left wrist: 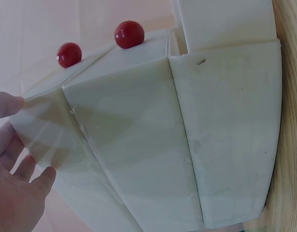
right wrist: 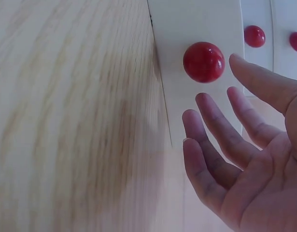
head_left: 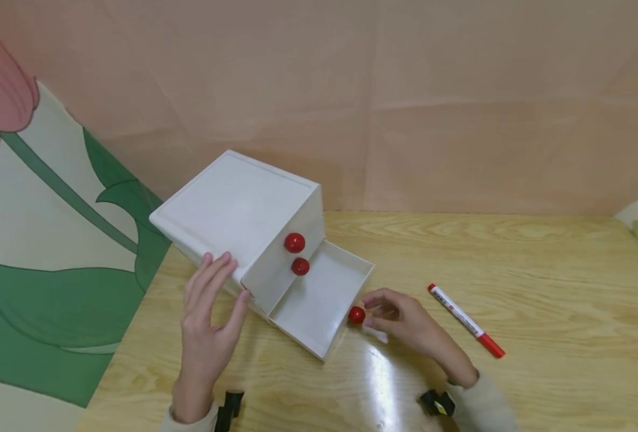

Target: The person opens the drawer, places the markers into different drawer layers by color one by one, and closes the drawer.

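Note:
A white drawer box (head_left: 238,204) sits on the wooden table (head_left: 540,270), with its bottom drawer (head_left: 319,300) pulled out and nothing visible inside. Each drawer front carries a red knob; the upper two knobs (head_left: 294,242) stay on closed drawers. My left hand (head_left: 211,306) rests flat with straight fingers on the box's top front corner (left wrist: 47,140). My right hand (head_left: 400,318) hovers just beside the open drawer's red knob (head_left: 356,315), fingers loosely spread and apart from the knob (right wrist: 204,62). A white marker with a red cap (head_left: 466,320) lies to the right of that hand.
A pink wall rises behind the table. A green and cream floral panel (head_left: 54,252) borders the table's left edge. Bare wood stretches to the right of the marker.

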Available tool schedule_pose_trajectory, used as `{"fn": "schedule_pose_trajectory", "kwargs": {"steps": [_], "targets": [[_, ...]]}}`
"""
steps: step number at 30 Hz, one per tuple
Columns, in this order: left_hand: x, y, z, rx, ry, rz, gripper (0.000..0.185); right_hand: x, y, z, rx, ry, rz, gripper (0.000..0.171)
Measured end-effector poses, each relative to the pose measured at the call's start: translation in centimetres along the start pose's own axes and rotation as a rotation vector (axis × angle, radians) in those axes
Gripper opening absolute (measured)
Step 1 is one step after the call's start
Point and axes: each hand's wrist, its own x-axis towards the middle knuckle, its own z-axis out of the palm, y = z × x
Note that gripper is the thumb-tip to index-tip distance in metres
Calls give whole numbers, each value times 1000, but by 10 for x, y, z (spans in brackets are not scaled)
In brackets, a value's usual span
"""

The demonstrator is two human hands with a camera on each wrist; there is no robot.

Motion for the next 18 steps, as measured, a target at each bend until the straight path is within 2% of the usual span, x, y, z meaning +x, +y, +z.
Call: {"fn": "schedule_pose_trajectory", "kwargs": {"steps": [11, 18], "targets": [[-2, 0, -1, 1, 7, 11, 45, -15, 7, -9, -59, 83, -88, 32], [-1, 1, -1, -5, 5, 25, 43, -29, 6, -21, -147, 136, -78, 28]]}}
